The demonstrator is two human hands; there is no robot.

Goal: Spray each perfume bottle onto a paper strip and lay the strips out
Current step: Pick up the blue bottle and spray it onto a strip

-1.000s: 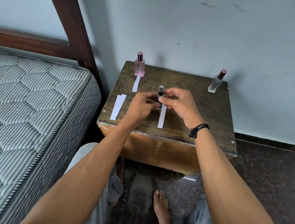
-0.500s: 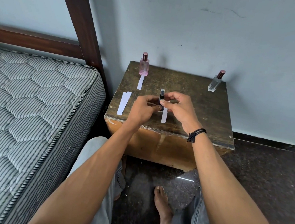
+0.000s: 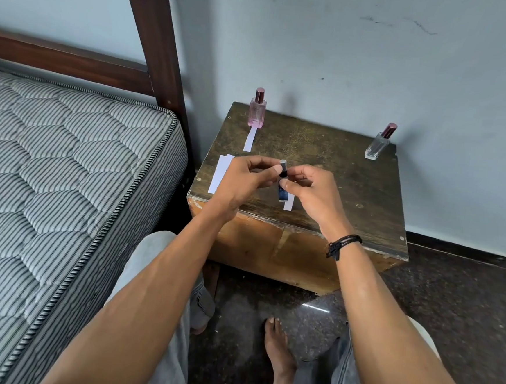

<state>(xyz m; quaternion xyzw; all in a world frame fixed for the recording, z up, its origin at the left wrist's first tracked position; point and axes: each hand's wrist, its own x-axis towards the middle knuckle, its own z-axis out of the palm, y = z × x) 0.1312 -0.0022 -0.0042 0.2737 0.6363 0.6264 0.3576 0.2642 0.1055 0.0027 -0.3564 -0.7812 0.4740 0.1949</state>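
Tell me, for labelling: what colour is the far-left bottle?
Pink, with a dark red cap; head view.

Soft even daylight, faint shadows on wall (image 3: 376, 65); small floor (image 3: 315, 308) glare; wide-angle edge bending; sharp.

Pale blue-grey wall (image 3: 376, 65), scuffed and faintly cracked at upper right. Dark speckled stone floor (image 3: 462, 329) with black skirting. Worn wooden bedside table (image 3: 338, 174) against far wall. Left: striped quilted mattress (image 3: 50, 176) on dark wooden bed frame (image 3: 154, 47). Soft daylight.
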